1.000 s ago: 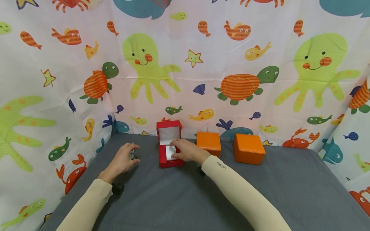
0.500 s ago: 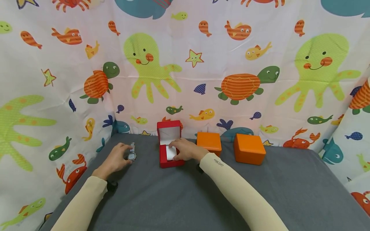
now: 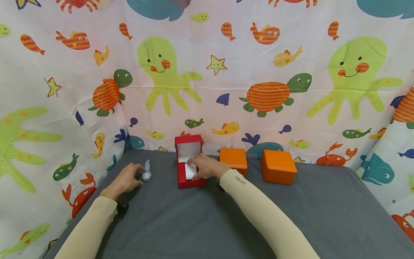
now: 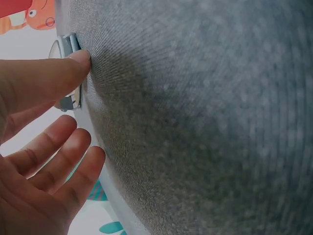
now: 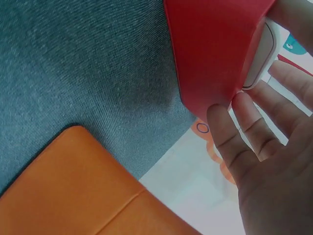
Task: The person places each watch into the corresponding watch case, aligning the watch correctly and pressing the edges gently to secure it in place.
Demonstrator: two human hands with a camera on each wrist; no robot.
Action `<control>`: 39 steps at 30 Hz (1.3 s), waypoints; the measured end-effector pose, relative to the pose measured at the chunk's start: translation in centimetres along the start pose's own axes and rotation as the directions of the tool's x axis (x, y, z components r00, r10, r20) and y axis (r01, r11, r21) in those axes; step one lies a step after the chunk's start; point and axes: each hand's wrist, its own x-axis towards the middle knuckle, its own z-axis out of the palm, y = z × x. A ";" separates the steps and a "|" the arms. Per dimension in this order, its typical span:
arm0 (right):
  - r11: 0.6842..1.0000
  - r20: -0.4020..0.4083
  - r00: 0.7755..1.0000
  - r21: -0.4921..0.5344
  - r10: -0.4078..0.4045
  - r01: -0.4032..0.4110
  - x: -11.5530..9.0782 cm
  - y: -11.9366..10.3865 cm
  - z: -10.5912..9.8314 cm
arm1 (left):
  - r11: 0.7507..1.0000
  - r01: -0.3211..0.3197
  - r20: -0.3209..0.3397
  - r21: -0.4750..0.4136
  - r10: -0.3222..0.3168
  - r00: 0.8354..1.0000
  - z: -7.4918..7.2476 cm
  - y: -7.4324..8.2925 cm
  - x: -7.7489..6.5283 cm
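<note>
A watch (image 3: 147, 173) with a light band lies on the grey cloth to the left. Beside it is my left hand (image 3: 125, 180), thumb and fingers apart; in the left wrist view the thumb tip overlaps the watch (image 4: 72, 45), and I cannot tell whether they touch. My right hand (image 3: 208, 167) reaches into a red box (image 3: 191, 184) whose lid stands up. Thumb and forefinger are on either side of the white cushion (image 3: 190, 171) there, pinching it. In the right wrist view the cushion (image 5: 261, 56) shows past the red wall, between thumb and fingers.
Two orange boxes (image 3: 233, 158) (image 3: 279, 167), both closed, stand to the right of the red box; the nearer one is just behind the right wrist. A white curtain (image 3: 207, 108) printed with sea animals hangs along the back and sides of the grey table (image 3: 207, 223).
My left hand has let go of the watch, which now lies flat, and drawn back to the left. My right hand stays at the cushion with only a slight shift.
</note>
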 end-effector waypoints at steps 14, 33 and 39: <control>1.000 -0.008 1.000 -0.004 -0.008 0.008 0.2 0.2 0.2 | 1.000 0.007 0.029 -0.020 -0.006 1.000 0.3 0.0 1.2; 0.997 -0.074 0.995 -0.039 -0.064 0.061 -0.2 0.0 0.5 | 0.998 -0.002 0.076 -0.060 0.006 0.997 0.5 0.7 1.2; 0.995 -0.112 0.988 -0.013 -0.104 0.104 -0.8 -0.3 0.4 | 0.996 -0.001 0.072 -0.090 0.008 0.997 0.8 0.8 1.1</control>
